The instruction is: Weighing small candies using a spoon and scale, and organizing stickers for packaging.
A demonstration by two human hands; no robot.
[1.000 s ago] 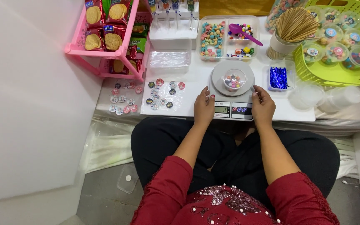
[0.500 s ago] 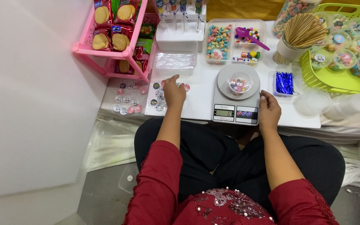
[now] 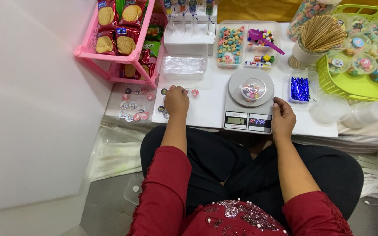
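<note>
1. Since half a second ago, our left hand has curled down onto the round stickers, fingers bent over them; whether it pinches one, we cannot tell.
2. Our right hand rests loosely closed beside the scale, where the small candy cup sits.
3. We judge sticker-picking is in hand; lifting one cleanly comes next.

pink rack, lime basket, white scale

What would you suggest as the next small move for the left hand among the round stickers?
Probably pinch one round sticker and lift it: the left hand already rests on the cluster, while the small cup of candy waits on the scale.
</note>
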